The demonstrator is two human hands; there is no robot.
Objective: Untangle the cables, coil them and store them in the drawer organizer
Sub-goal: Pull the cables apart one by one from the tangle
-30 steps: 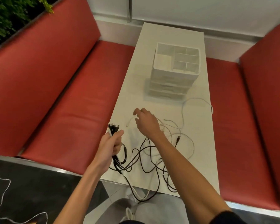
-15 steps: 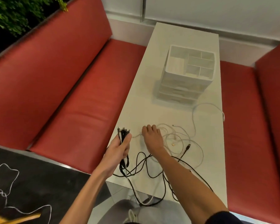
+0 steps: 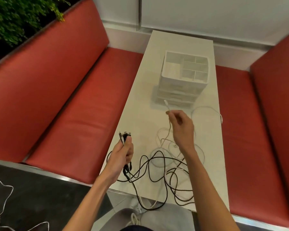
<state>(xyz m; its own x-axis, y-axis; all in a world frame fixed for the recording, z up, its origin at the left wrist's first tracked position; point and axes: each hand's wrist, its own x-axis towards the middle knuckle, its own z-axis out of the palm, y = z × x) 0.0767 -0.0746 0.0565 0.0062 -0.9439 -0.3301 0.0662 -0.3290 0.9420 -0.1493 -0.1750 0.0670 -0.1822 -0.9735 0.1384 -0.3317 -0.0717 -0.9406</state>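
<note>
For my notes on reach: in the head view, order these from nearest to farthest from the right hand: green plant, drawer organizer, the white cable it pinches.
1. White cable: pinched in the right hand.
2. Drawer organizer: ahead, on the table.
3. Green plant: far left, behind the bench.

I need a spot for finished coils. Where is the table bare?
Bare tabletop runs along the left edge, between the left hand and the drawer organizer, and again behind the organizer. The near half is crowded with tangled cables; a white cable loops by the right edge.
</note>
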